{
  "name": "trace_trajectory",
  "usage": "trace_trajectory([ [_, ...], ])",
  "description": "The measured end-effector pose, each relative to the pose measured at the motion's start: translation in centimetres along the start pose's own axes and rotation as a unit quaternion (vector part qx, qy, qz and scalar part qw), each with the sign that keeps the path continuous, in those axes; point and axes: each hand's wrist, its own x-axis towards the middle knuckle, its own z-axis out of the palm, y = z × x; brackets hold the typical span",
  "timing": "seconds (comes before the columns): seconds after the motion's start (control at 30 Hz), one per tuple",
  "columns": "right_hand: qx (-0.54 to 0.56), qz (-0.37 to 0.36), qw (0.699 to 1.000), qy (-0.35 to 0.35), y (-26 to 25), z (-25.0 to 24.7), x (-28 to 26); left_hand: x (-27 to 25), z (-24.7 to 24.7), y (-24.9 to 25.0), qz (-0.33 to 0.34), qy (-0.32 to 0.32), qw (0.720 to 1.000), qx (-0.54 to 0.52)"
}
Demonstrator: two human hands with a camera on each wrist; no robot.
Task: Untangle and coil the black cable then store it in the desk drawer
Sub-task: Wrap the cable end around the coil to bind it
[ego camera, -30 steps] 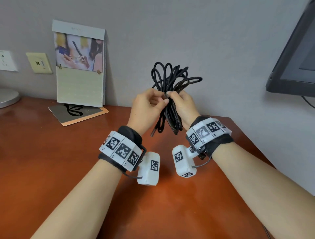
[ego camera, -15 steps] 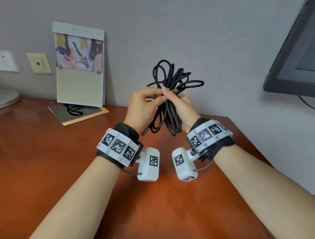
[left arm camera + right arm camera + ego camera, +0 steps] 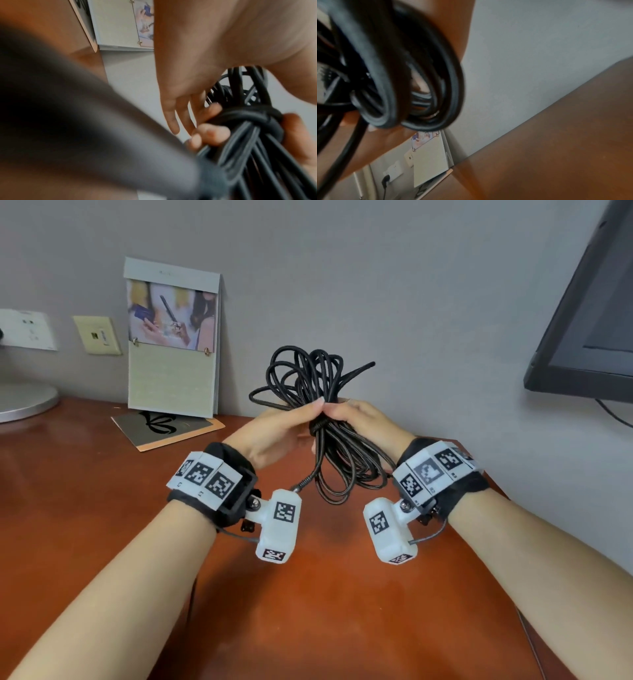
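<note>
The black cable [image 3: 308, 374] is a bundle of several loops, bound at its middle by a wrap of its own cord [image 3: 248, 116]. I hold it in the air above the wooden desk [image 3: 102, 508]. My left hand [image 3: 291, 422] pinches the bundle at the wrap from the left, thumb on top. From the right, my right hand [image 3: 356, 419] grips the same spot, its fingers [image 3: 211, 135] curled under the strands. Loops fan out above the hands and hang below them [image 3: 393, 81]. One loose end [image 3: 303, 482] dangles by the left wrist camera. No drawer is in view.
A standing calendar [image 3: 173, 337] leans on the wall at the back left, with a booklet [image 3: 168, 428] flat before it. Wall sockets [image 3: 97, 335] and a round silver base [image 3: 24, 402] lie further left. A dark monitor [image 3: 589, 320] hangs at the right.
Both hands have come down towards the desk with the bundle and tipped it away from me. The left thumb now lies over the wrap, and the loose end has swung towards the left wrist.
</note>
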Motion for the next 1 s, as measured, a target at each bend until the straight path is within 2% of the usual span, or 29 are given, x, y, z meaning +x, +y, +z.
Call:
trace_trajectory([
  [0.13, -0.076, -0.022, 0.997, -0.006, 0.9, 0.2, -0.1, -0.5, -0.9, 0.3, 0.030, 0.043, 0.997, -0.059],
  [0.23, -0.137, -0.037, 0.990, 0.006, 1.7, 0.4, 0.1, -0.9, -1.1, 0.5, 0.043, 0.043, 0.994, -0.087],
  [0.33, -0.251, -0.049, 0.967, -0.009, 1.5, 0.6, 0.0, -1.6, -0.5, 0.8, 0.051, 0.044, 0.997, -0.034],
  [0.4, -0.287, -0.053, 0.956, -0.019, 1.4, 0.9, -0.1, -1.8, 0.4, 1.4, 0.057, 0.060, 0.997, -0.009],
  [0.5, -0.339, -0.065, 0.939, -0.001, 1.7, 1.4, 0.2, -1.4, 1.8, 2.0, 0.084, 0.123, 0.988, 0.029],
  [0.6, -0.381, -0.066, 0.922, 0.000, 2.0, 1.8, 0.5, -1.2, 3.1, 1.9, 0.084, 0.185, 0.977, 0.064],
  [0.8, -0.395, -0.064, 0.916, 0.001, 1.1, 2.0, -0.2, -1.3, 3.9, 1.0, 0.145, 0.261, 0.953, 0.055],
  [0.93, -0.373, -0.084, 0.924, 0.000, 0.2, 2.3, -1.1, -1.6, 4.6, 1.1, 0.237, 0.297, 0.915, 0.137],
  [1.0, -0.369, -0.084, 0.926, 0.006, -0.2, 2.6, -1.6, -1.7, 4.6, 1.3, 0.238, 0.319, 0.911, 0.103],
])
